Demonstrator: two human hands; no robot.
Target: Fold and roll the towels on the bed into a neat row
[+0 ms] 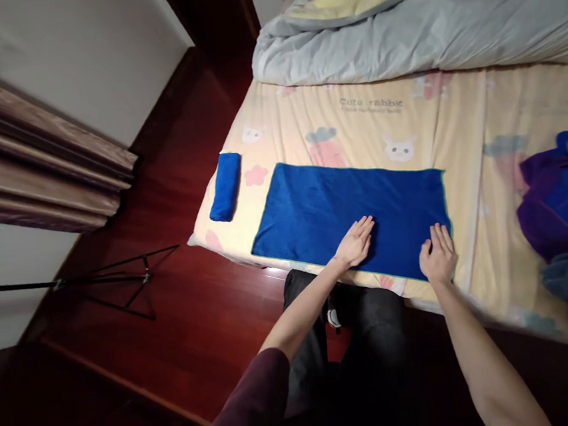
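Note:
A blue towel (333, 201) lies spread out on the bed, a few soft creases across it and a thin greenish edging round its border. Flat on its near middle part rests my left hand (356, 242), fingers stretched out and pointing away to the right. My right hand (437, 253) is at the towel's near right corner, palm down with the fingers extended and the thumb apart. Neither hand grips anything. To the left of the towel, a rolled blue towel (226, 186) lies near the bed's left edge.
Bed sheet (370, 121) with rabbit and carrot prints bears everything. At right is a heap of blue and purple cloths (559, 203). A grey quilt (398, 41) is bunched at the far side. A black tripod (134, 277) stands on the left floor, near curtains (31, 150).

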